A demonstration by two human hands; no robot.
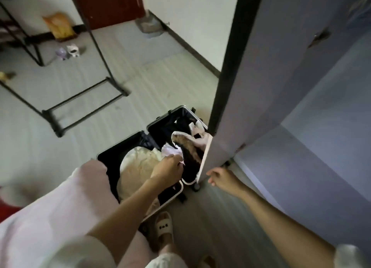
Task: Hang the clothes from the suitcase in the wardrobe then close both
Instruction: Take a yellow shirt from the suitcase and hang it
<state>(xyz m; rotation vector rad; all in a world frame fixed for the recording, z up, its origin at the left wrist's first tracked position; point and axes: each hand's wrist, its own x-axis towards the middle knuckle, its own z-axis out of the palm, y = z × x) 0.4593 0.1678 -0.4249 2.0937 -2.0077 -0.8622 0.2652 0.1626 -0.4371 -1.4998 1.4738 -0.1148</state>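
Two hands were out: left hand (pixel 168 167) pinched pale pink cloth (pixel 171 151) over open suitcase (pixel 152 147) on floor, right hand (pixel 219 177) hung w/ fingers loosely spread by wardrobe door (pixel 241 87) bottom edge, beside clothes.

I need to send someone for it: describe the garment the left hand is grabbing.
Find the open black suitcase on the floor beside the wardrobe door. Between its halves, the left hand pinches a crumpled pale lilac garment, lighter than the cream bundle nearby.
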